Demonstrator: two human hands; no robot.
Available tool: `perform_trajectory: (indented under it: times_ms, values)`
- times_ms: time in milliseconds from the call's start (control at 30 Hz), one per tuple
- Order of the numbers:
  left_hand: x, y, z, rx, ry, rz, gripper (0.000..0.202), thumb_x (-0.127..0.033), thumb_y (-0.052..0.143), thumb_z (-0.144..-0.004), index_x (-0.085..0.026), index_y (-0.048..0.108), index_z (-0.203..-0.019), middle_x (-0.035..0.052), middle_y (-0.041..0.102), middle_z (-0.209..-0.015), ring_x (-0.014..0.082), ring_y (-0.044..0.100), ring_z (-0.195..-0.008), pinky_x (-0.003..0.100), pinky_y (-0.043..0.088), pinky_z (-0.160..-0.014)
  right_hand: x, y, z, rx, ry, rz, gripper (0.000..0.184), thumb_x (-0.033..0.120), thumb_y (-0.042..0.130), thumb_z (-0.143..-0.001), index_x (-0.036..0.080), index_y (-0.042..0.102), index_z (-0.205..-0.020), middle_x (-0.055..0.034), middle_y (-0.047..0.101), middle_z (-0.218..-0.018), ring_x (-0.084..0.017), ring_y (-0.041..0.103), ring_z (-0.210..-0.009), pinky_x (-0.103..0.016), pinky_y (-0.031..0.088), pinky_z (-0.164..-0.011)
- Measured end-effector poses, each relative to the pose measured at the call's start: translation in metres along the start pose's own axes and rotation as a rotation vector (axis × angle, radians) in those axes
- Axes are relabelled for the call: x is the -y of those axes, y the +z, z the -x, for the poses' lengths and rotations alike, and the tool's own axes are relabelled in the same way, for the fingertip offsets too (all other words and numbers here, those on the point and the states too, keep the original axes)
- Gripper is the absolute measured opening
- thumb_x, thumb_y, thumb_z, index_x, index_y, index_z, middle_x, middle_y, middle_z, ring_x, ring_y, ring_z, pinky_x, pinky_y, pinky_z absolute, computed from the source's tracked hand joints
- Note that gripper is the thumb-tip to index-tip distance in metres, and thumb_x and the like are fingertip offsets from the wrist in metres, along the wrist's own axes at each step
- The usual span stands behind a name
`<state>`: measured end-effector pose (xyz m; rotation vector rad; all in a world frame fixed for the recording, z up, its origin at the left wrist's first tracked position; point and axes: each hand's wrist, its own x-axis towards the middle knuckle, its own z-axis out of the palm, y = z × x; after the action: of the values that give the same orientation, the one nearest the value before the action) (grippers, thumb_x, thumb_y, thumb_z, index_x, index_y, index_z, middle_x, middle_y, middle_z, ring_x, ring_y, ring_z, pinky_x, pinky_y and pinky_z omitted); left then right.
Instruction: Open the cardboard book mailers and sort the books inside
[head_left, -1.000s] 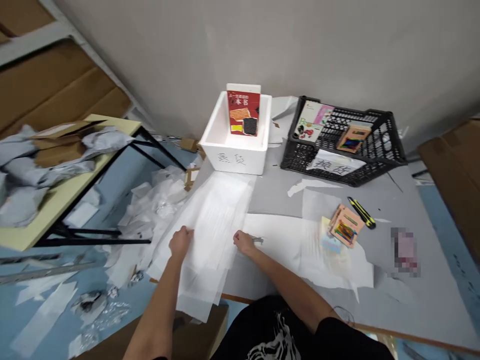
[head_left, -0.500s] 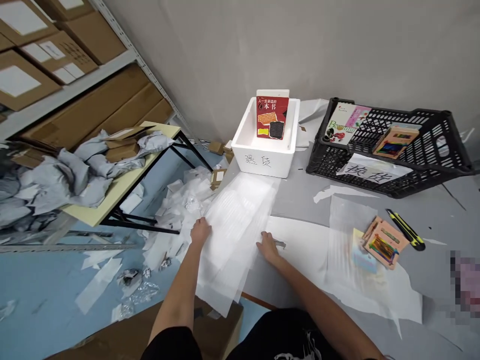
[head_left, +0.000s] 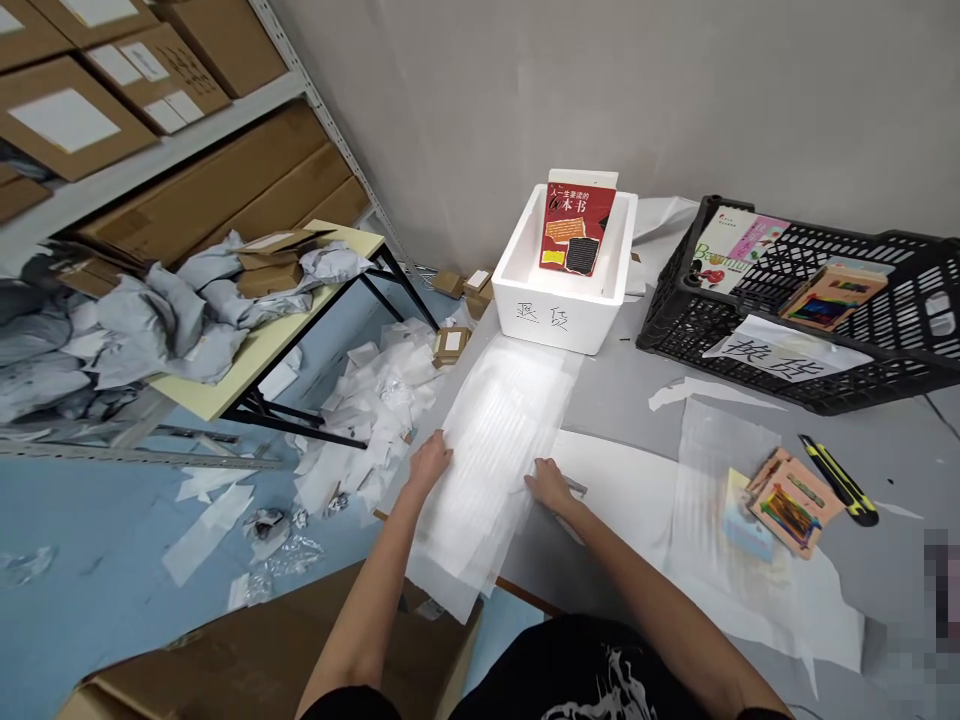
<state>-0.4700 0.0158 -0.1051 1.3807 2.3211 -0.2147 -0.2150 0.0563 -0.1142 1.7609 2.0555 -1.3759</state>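
A long piece of white translucent foam sheet, in overlapping layers, lies along the left side of the grey table. Its near end hangs over the front edge. My left hand pinches the sheet's left edge, fingertips pressed together. On the opposite side, my right hand is closed at the right edge, partly over a sheet of white paper. A small grey object shows just beyond the right fingers; what it is I cannot make out.
Behind the sheet stands a white foam box with a red book. To the right are a black crate holding books, a yellow-black utility knife and small picture boxes. Grey parcels cover a side table; a cardboard box stands below.
My view has turned a little to the left. The foam sheet's layers line up more closely and the strip looks narrower between my hands, which stay at its two edges.
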Motion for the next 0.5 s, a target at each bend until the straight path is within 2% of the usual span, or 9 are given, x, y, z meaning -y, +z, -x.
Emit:
perform_trajectory:
  times_ms: [133, 233, 300, 400, 433, 500]
  values:
    - [-0.005, 0.002, 0.009, 0.054, 0.009, 0.024, 0.045, -0.033, 0.045, -0.086, -0.015, 0.037, -0.126, 0.0147, 0.063, -0.107, 0.0253, 0.061, -0.099, 0.032, 0.045, -0.075, 0.008, 0.007, -0.013, -0.011, 0.099, -0.110, 0.042, 0.027, 0.051, -0.082, 0.010, 0.045, -0.120, -0.0177, 0.059, -0.115, -0.026, 0.057, -0.105, -0.036, 0.042, -0.086]
    - [-0.010, 0.006, 0.014, 0.015, 0.033, 0.018, 0.053, -0.035, 0.048, -0.085, -0.012, 0.033, -0.131, 0.0172, 0.056, -0.119, 0.0282, 0.052, -0.113, 0.035, 0.042, -0.085, 0.014, 0.014, -0.018, -0.024, 0.165, -0.190, 0.044, 0.028, 0.050, -0.082, 0.007, 0.043, -0.120, -0.0180, 0.061, -0.109, -0.025, 0.061, -0.097, -0.032, 0.045, -0.079]
    - [-0.010, 0.008, 0.016, 0.012, 0.030, 0.006, 0.059, -0.035, 0.053, -0.082, -0.011, 0.032, -0.132, 0.0188, 0.050, -0.127, 0.0305, 0.046, -0.120, 0.037, 0.041, -0.089, 0.020, 0.017, -0.019, -0.031, 0.181, -0.234, 0.041, 0.027, 0.051, -0.080, 0.008, 0.045, -0.116, -0.0166, 0.063, -0.104, -0.025, 0.063, -0.093, -0.031, 0.047, -0.075]
    - [-0.007, 0.009, 0.019, 0.058, 0.016, 0.016, 0.064, -0.037, 0.054, -0.082, -0.009, 0.032, -0.134, 0.0190, 0.048, -0.130, 0.0297, 0.048, -0.119, 0.036, 0.043, -0.087, 0.028, 0.019, -0.019, -0.045, 0.140, -0.288, 0.026, 0.023, 0.051, -0.078, 0.015, 0.052, -0.104, -0.0103, 0.065, -0.097, -0.022, 0.064, -0.090, -0.029, 0.047, -0.074]
    - [-0.006, 0.009, 0.021, 0.040, 0.014, 0.014, 0.065, -0.038, 0.053, -0.082, -0.008, 0.031, -0.135, 0.0192, 0.050, -0.128, 0.0295, 0.049, -0.117, 0.036, 0.043, -0.087, 0.030, 0.019, -0.018, -0.054, 0.114, -0.301, 0.021, 0.022, 0.050, -0.079, 0.017, 0.053, -0.099, -0.0084, 0.066, -0.095, -0.021, 0.063, -0.090, -0.029, 0.046, -0.075]
    - [-0.009, 0.010, 0.027, -0.091, 0.034, -0.015, 0.066, -0.036, 0.052, -0.083, -0.006, 0.028, -0.138, 0.0201, 0.051, -0.126, 0.0301, 0.049, -0.117, 0.039, 0.042, -0.092, 0.032, 0.017, -0.016, -0.084, 0.067, -0.314, 0.014, 0.021, 0.047, -0.081, 0.019, 0.054, -0.093, -0.0066, 0.066, -0.094, -0.021, 0.062, -0.090, -0.030, 0.046, -0.077]
